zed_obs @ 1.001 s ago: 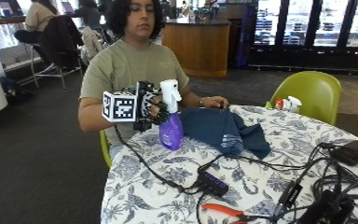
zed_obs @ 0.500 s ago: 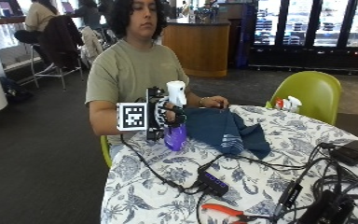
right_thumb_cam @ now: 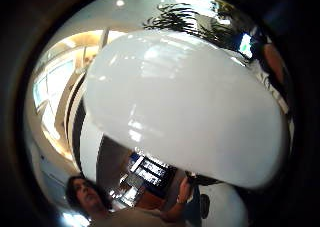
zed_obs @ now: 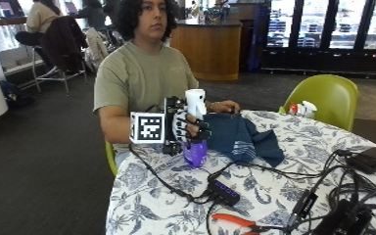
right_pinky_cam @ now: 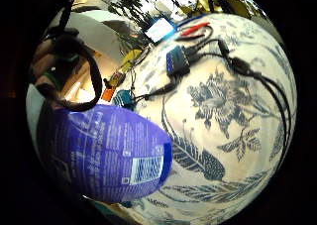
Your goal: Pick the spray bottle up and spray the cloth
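We saw a person seated at a round table (zed_obs: 175, 196) covered in a blue-and-white floral cloth. Their gloved right hand (zed_obs: 189, 128) was the grip here, and its fingers were curled around the neck of the spray bottle (zed_obs: 195, 152), grasping it. The bottle stood upright, its white spray head (zed_obs: 195, 100) above the hand and its purple body below. Its base was at or just above the table surface; we could not tell whether it touched.

The dark blue cloth (zed_obs: 240, 139) lay crumpled on the table just beside the bottle, on the side away from the gloved hand's wrist. The person's bare left hand (zed_obs: 223, 106) rested on the far edge of that cloth.

From the little-finger side of the palm, we saw the purple bottle body (right_pinky_cam: 106, 155) with its printed label close to the palm, above the floral tablecloth (right_pinky_cam: 228, 136). From the thumb side, the white spray head (right_thumb_cam: 185, 112) filled most of the view.

Nearer the table's front edge lay a black power strip (zed_obs: 223, 190) with cables running from it, and a pair of orange-handled pliers (zed_obs: 237, 221). A black device (zed_obs: 369, 159) sat by the far right edge. A green chair (zed_obs: 328, 98) stood behind the table.
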Motion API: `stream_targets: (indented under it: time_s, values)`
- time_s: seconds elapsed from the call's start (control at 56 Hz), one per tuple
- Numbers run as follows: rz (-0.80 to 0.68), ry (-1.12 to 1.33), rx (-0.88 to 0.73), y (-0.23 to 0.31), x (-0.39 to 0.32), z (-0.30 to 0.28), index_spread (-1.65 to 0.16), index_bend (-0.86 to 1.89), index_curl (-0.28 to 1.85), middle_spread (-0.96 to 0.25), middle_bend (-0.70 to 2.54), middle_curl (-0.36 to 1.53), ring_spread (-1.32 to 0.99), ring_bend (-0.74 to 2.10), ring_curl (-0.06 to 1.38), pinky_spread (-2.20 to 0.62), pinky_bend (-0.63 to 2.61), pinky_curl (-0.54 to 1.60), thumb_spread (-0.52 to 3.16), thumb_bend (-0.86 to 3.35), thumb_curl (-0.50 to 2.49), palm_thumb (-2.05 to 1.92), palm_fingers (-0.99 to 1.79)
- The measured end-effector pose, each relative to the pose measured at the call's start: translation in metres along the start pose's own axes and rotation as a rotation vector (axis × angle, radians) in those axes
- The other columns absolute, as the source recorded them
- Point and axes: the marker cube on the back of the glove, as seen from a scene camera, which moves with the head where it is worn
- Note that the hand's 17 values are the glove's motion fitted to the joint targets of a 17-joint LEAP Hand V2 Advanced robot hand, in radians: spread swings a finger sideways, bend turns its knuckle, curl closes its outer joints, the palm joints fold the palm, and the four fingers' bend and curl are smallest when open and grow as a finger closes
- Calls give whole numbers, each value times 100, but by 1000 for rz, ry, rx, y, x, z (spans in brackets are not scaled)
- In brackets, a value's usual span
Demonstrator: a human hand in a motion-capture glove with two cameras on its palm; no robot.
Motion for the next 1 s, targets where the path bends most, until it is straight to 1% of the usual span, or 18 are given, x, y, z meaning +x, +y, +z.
stream_targets:
  time_s: [0.036, 0.125, 0.179, 0.232, 0.304, 0.322, 0.411, 0.465, 0.518, 0.643, 0.715, 0.822, 0.912, 1.001]
  values:
    - [30, -15, -43, 4, -2, -1, -18, 10, 24, 4, 25, 39, -9, 46, 36, 0, 25, 34, 86, -4, 35, 61, 79]
    - [29, -65, -42, 8, -11, -4, -18, 14, 26, 4, 26, 40, -7, 44, 36, 1, 22, 34, 87, -3, 35, 62, 86]
    - [38, -101, -37, 10, -21, -9, -21, 22, 29, -2, 33, 42, -8, 44, 35, 3, 12, 29, 90, 4, 38, 75, 105]
    - [42, -144, -10, 12, -30, -16, -22, 19, 31, -6, 39, 44, -10, 46, 37, 2, 13, 29, 87, 7, 42, 86, 113]
    - [-11, -184, 91, 6, -43, -29, -23, 14, 33, -8, 40, 46, -11, 49, 40, -2, 23, 32, 78, 8, 47, 94, 117]
    - [-22, -188, 93, 6, -47, -34, -23, 12, 32, -9, 39, 46, -12, 50, 40, -5, 29, 34, 75, 8, 48, 96, 121]
    - [-81, -187, -60, 14, -72, -60, -24, 13, 33, -12, 42, 48, -14, 55, 43, -14, 40, 38, 65, 4, 52, 99, 130]
    - [-84, -179, -113, 11, -95, -74, -25, 16, 34, -13, 44, 49, -15, 56, 44, -17, 42, 39, 61, 1, 54, 100, 131]
    - [-76, -166, -216, 7, -123, -88, -26, 18, 36, -15, 46, 50, -17, 58, 45, -19, 44, 40, 57, -1, 56, 100, 132]
    - [-129, -75, -382, -3, -183, -98, -27, 20, 40, -16, 49, 52, -17, 59, 46, -23, 44, 41, 51, -3, 60, 99, 133]
    - [-138, -13, -469, -8, -209, -93, -27, 21, 43, -17, 50, 52, -18, 59, 46, -24, 45, 41, 49, -3, 62, 99, 133]
    - [-98, 113, -643, -14, -235, -77, -27, 21, 45, -17, 51, 53, -18, 60, 47, -25, 45, 41, 45, -3, 64, 99, 132]
    - [-14, 250, -817, -36, -238, -59, -28, 22, 47, -18, 52, 53, -18, 59, 47, -25, 45, 41, 43, -3, 66, 99, 132]
    - [57, 409, -967, -23, -235, -31, -28, 22, 49, -18, 52, 53, -18, 59, 47, -25, 45, 42, 41, -3, 68, 99, 132]
